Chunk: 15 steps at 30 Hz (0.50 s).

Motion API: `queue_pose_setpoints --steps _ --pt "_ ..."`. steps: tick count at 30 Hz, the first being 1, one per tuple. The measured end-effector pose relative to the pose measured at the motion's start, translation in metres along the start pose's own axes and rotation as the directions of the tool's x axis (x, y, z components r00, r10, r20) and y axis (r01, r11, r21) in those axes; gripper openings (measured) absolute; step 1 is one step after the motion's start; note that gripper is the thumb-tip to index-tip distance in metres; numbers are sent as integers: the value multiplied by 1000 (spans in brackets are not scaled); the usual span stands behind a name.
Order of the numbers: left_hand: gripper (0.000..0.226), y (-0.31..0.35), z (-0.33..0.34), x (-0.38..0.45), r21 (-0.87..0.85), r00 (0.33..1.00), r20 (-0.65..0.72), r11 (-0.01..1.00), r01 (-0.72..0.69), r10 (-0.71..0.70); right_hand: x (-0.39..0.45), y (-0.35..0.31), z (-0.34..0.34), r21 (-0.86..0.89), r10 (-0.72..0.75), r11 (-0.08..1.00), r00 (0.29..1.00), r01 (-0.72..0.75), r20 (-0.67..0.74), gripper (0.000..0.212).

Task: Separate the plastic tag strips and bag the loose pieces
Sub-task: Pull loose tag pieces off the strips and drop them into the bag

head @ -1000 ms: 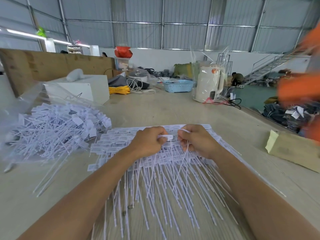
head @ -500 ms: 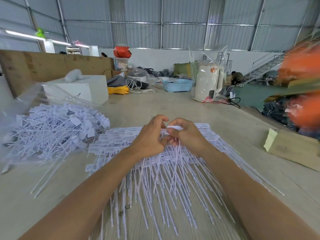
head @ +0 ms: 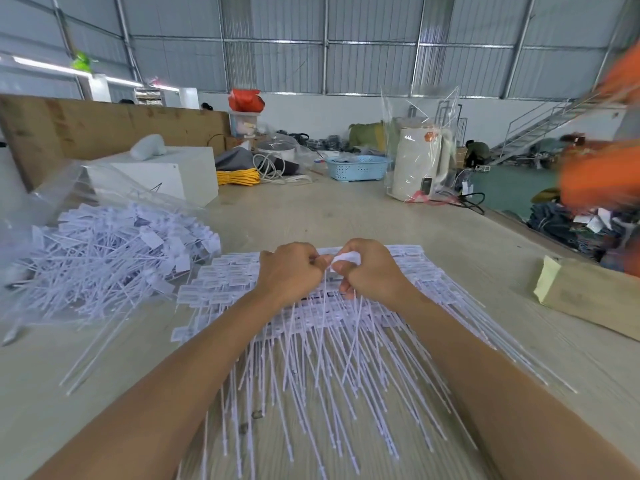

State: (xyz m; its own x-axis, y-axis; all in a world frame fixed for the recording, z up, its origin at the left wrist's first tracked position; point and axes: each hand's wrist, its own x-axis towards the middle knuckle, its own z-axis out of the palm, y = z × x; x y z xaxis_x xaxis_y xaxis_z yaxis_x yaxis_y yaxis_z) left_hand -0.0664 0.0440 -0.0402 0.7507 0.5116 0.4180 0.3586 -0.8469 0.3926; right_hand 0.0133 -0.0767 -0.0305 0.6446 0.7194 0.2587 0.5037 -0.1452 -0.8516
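Both my hands are up over the big stack of tag strips [head: 311, 341] spread on the tabletop [head: 311, 216]. My right hand [head: 372, 271] has its fingers curled round the white head of one tag [head: 343, 259], pinching it. My left hand [head: 289, 271] is fisted right beside it, knuckles touching the right, fingers gripping the strip next to that tag. Tails of the strips fan out from the stack toward me. To the left of the stack sits the clear plastic bag [head: 62, 188] with the loose pieces [head: 104, 247] piled in and spilling from it.
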Motion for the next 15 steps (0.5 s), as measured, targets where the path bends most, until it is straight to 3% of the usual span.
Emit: queue_pose_setpoints --steps 2,4,6,9,12,13,15 --pt "43 2 -1 1 44 1000 14 999 -2 1 2 2 2 -62 -52 997 998 49 -47 6" --pt "46 4 -3 1 -19 999 32 1000 -6 6 3 2 3 -122 -114 987 989 102 -95 4" --pt "48 3 -6 2 -246 997 70 969 26 -9 4 2 3 -160 -168 976 977 146 -133 7" --pt "51 2 -9 4 -575 992 123 812 98 -32 4 2 5 -209 -255 952 956 222 -147 15" --pt "54 -3 -12 7 -701 984 175 696 153 -39 8 7 -8 -336 -321 912 918 234 -231 18" --pt "56 -6 -13 8 -694 984 175 703 154 -42 10 9 -18 -264 -257 948 914 176 -314 15" --pt "62 -14 -12 8 -639 987 155 758 128 -36 13 15 -40 123 -17 989 897 79 -443 6"
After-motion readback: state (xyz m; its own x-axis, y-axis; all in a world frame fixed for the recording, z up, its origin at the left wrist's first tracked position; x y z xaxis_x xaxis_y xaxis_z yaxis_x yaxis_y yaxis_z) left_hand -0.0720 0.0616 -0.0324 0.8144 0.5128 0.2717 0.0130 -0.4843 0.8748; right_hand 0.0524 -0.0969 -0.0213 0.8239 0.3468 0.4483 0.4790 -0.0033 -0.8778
